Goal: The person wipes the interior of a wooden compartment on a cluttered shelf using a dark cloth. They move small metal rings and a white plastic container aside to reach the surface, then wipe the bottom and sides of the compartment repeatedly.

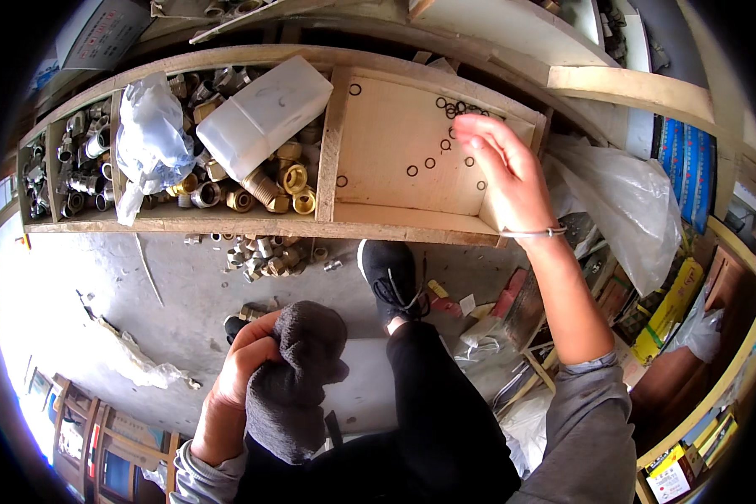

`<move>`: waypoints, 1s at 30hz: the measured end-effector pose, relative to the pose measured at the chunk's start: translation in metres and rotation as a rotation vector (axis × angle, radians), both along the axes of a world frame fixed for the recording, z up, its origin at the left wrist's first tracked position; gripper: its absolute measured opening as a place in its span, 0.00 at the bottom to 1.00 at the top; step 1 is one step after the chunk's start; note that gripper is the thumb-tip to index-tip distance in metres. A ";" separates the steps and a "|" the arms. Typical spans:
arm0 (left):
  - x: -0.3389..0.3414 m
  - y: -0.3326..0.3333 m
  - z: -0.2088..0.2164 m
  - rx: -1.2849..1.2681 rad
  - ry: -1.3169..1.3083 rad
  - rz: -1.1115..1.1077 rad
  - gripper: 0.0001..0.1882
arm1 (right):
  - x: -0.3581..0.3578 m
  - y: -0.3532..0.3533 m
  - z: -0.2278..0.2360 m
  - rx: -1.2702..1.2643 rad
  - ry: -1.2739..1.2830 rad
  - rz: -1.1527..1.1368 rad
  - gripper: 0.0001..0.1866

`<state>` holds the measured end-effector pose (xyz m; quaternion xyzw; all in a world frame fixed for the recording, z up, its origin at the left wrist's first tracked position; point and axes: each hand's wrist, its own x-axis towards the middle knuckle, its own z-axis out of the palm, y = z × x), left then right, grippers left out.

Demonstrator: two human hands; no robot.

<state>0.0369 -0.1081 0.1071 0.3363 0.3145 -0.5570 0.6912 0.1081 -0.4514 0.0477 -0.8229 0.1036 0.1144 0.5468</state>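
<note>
The right hand (500,164) hung over the wooden bin (395,134), its fingers (479,139) loosely curled and holding nothing that could be seen. Black rings (445,105) lay scattered just beyond and beside the fingertips (a few further left on the bin floor). The left hand (244,370) was clenched around a grey cloth (298,378), well below the bin. Brass fittings (277,189) filled the neighbouring compartment.

You have open room over the right compartment (395,143), strewn only with flat black rings (412,170), while the white box (265,113), plastic bag (147,139) and brass fittings (286,185) crowd the middle one.
</note>
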 end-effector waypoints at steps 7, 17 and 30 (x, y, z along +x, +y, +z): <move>-0.008 -0.006 -0.007 -0.006 0.045 0.037 0.29 | -0.013 0.074 -0.006 0.338 0.334 0.078 0.23; -0.004 -0.006 0.006 0.006 -0.107 0.073 0.19 | -0.008 -0.003 0.019 0.265 0.070 -0.082 0.17; -0.001 -0.003 -0.002 0.000 0.031 0.064 0.20 | -0.014 0.023 -0.002 0.047 0.040 -0.100 0.22</move>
